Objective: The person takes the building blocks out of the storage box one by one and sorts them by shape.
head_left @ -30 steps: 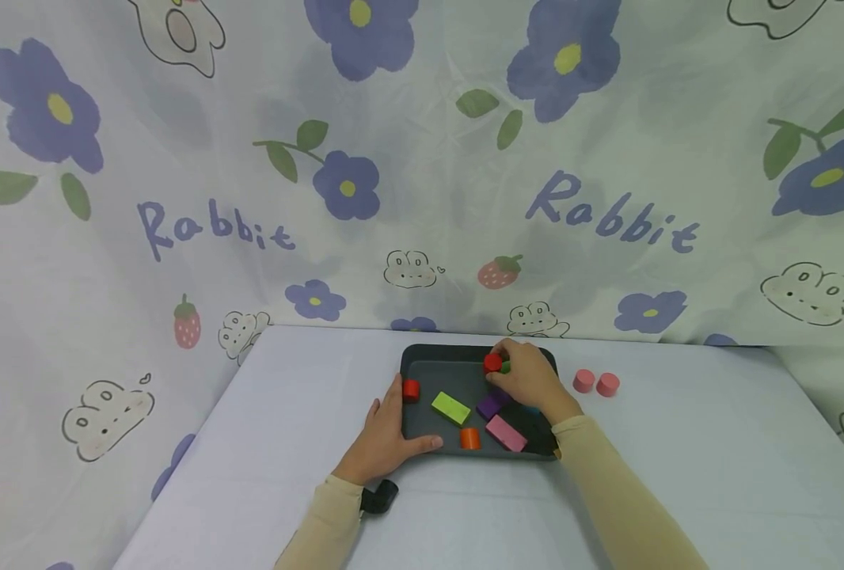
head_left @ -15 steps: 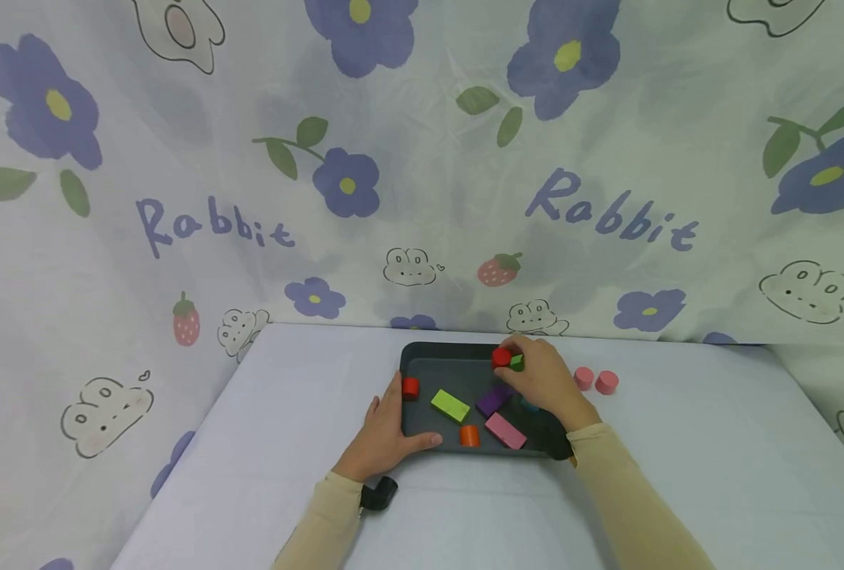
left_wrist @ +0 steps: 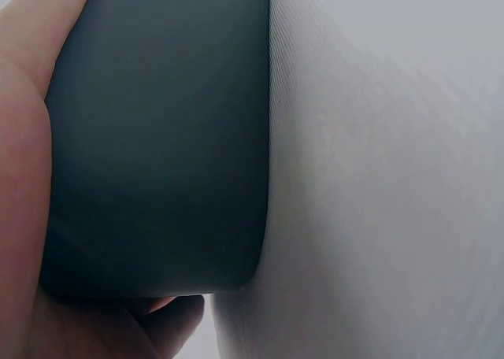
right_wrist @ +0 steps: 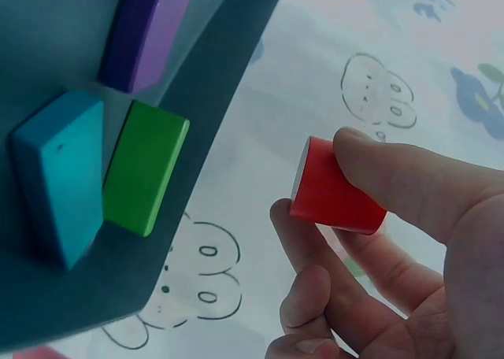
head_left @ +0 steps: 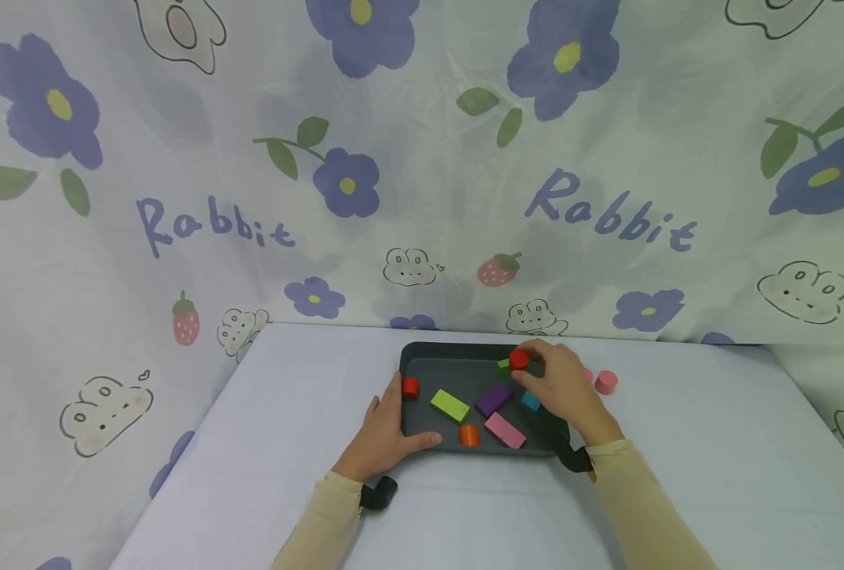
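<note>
My right hand (head_left: 568,389) pinches a red cylinder block (head_left: 518,360) between thumb and fingers above the back right of a dark grey tray (head_left: 458,369); the right wrist view shows the red cylinder apart from the tray. Below it lie a green block (right_wrist: 146,168), a blue block (right_wrist: 59,174) and a purple block (head_left: 494,400). My left hand (head_left: 379,435) rests against the tray's front left corner, fingers straight along the left side and thumb at the front rim. In the left wrist view, the outer wall (left_wrist: 157,138) fills much of the picture.
Also in the tray lie a lime block (head_left: 450,406), a pink block (head_left: 505,431), an orange cylinder (head_left: 469,435) and another red cylinder (head_left: 410,388). Two pink cylinders (head_left: 606,383) stand on the white table (head_left: 707,443) right of the tray, one partly hidden. A patterned cloth (head_left: 422,198) hangs behind.
My right hand has moved to the right with the red cylinder, uncovering the blue block and now partly covering one pink cylinder. My left hand and the tray have stayed put.
</note>
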The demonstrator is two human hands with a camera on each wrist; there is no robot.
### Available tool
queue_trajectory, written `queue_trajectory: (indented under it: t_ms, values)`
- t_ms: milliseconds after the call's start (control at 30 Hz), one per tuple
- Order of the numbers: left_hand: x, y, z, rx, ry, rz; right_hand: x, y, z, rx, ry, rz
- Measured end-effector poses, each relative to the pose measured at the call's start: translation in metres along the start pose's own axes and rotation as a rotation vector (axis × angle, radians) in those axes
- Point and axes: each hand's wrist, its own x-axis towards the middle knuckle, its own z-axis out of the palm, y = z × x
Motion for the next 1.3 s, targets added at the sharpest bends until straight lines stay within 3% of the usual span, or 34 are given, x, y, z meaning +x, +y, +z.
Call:
queue_trajectory:
  t_ms: [800,1133,1300]
  values:
    - [0.000,0.000,0.000,-0.011,0.002,0.002,-0.027,0.017,-0.022,-0.052,0.078,0.075]
    - [-0.001,0.000,-0.001,-0.016,0.002,0.005,-0.034,0.023,-0.029,-0.046,0.066,0.164]
    - [0.000,0.001,-0.001,-0.023,-0.002,0.011,-0.038,0.029,-0.032,-0.036,0.082,0.147]
